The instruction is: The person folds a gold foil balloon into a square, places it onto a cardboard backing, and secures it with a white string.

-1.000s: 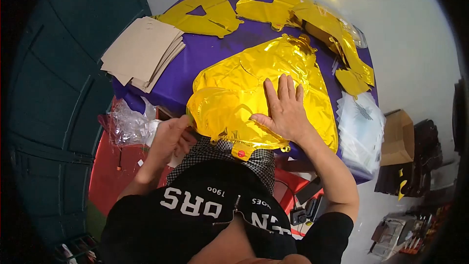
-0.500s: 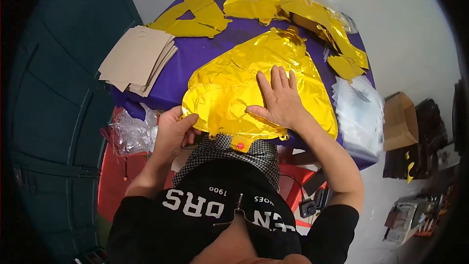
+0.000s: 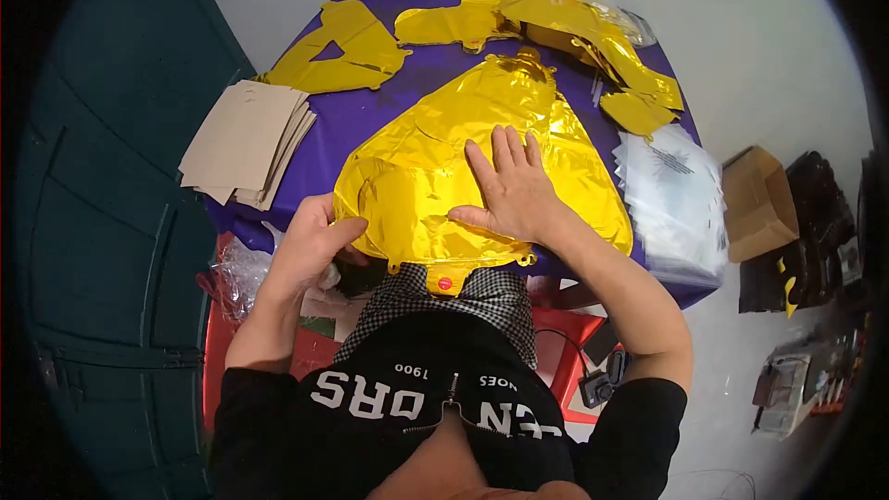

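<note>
A large, shiny gold foil balloon (image 3: 407, 194), flat and creased, lies at the near edge of the purple-covered table. My left hand (image 3: 315, 245) pinches its left edge, thumb on top and the other fingers mostly hidden below. Flat on the foil rests my right hand (image 3: 519, 199), fingers stretched out and thumb apart. A tab with a red round mark (image 3: 444, 283) hangs off the near edge above my lap. The near part of the foil looks folded over, with a curved crease to the left.
More flat gold foil balloons (image 3: 370, 56) lie along the far side. Brown cardboard sheets (image 3: 245, 139) are stacked at left, clear printed plastic bags (image 3: 671, 190) at right. The purple cloth (image 3: 435, 74) covers the table. An open cardboard box (image 3: 759, 204) stands beyond its right side.
The view has shifted slightly, so the table and balloons appear further left and lower. Both hands keep their places on the foil, the left at its edge and the right flat on top.
</note>
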Available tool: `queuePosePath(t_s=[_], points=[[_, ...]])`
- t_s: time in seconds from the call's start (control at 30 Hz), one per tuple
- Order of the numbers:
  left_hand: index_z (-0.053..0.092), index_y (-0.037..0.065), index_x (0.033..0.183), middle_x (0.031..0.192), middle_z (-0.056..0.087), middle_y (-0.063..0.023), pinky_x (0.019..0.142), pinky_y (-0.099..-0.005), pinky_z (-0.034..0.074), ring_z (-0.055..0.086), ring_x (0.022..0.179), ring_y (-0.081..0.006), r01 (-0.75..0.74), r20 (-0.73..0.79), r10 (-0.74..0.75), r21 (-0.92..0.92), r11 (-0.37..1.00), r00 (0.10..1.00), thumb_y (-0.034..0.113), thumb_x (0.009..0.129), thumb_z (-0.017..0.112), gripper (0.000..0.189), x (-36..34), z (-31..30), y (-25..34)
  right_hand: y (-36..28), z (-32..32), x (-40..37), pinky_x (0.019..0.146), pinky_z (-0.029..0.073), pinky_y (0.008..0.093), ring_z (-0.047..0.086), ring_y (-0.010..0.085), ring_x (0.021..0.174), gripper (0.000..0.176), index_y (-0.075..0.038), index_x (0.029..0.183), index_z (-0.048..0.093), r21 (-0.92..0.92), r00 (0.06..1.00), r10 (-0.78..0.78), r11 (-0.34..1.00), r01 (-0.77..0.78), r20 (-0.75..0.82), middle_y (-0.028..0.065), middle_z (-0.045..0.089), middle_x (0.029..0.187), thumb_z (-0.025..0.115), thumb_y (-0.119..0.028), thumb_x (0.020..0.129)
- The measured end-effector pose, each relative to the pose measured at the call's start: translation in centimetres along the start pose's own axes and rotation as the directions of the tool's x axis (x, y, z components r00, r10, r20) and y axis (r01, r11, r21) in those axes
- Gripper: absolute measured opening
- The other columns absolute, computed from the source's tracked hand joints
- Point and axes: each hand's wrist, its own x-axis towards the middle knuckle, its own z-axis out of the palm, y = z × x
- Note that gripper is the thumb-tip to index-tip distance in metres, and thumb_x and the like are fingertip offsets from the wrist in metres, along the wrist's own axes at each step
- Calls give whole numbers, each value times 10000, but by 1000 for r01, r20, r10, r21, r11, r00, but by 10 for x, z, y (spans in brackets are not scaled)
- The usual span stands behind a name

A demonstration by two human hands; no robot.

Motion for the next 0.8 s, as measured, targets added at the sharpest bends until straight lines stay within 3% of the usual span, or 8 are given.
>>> queuePosePath(t_s=[0.1, 0.2, 0.4, 0.5, 0.6, 0.7, 0.8], points=[[638, -72, 1086, 990, 706, -89, 726, -250, 524, 667, 823, -122, -97, 96, 102, -49, 994, 990, 37, 867, 546, 262, 9, -3, -3, 1, 2, 0, 1138, 150, 609, 274, 519, 1377, 987, -19, 1457, 373, -11, 1000, -5, 1000, 5, -13, 396, 337, 1427, 398, -782, 832], [637, -89, 1091, 1018, 701, -84, 812, -257, 500, 651, 895, -121, -56, 145, 58, -20, 998, 988, 16, 851, 542, 279, 11, 0, 10, 0, 0, -1, 1127, 187, 601, 303, 530, 1352, 986, -10, 1447, 365, -38, 1000, -13, 999, 12, -26, 400, 344, 1413, 389, -783, 836], [623, -105, 1095, 1020, 695, -109, 804, -287, 526, 673, 879, -144, -43, 217, 41, 4, 999, 975, 1, 814, 564, 306, 21, 3, 20, 0, -4, 0, 1152, 118, 603, 236, 527, 1396, 1049, -13, 1471, 355, 21, 999, 5, 1000, -6, 37, 405, 305, 1447, 412, -813, 795], [643, -90, 1072, 965, 685, -51, 766, -247, 481, 622, 862, -103, -55, 240, 40, 60, 997, 970, 42, 827, 570, 288, 26, 3, 20, 0, -5, 0, 1156, 114, 597, 224, 530, 1400, 1073, -13, 1477, 344, 39, 998, 14, 999, -16, 55, 407, 292, 1452, 418, -825, 780], [636, -90, 1080, 944, 676, -52, 754, -242, 473, 611, 845, -101, -71, 245, 40, 121, 990, 969, 111, 835, 629, 316, 29, 8, 25, 0, -6, 0, 1156, 125, 592, 225, 535, 1397, 1088, -13, 1482, 328, 29, 997, 16, 999, -19, 69, 408, 283, 1455, 435, -827, 768], [627, -80, 1086, 940, 674, -68, 785, -251, 483, 618, 876, -111, 36, 190, -141, 472, 881, 972, 159, 868, 670, 326, 27, 31, 45, -1, -6, 0, 1150, 162, 589, 252, 539, 1383, 1039, -18, 1486, 308, 3, 998, 9, 1000, -9, 61, 404, 290, 1449, 484, -761, 780], [630, -51, 1084, 964, 683, -112, 820, -268, 496, 628, 921, -118, -132, 433, 79, 93, 987, 898, 174, 905, 671, 290, 16, 56, 32, 3, 2, -1, 1144, 179, 592, 273, 529, 1380, 869, -27, 1479, 319, -78, 999, -23, 997, 25, 34, 398, 308, 1441, 519, -587, 845]])
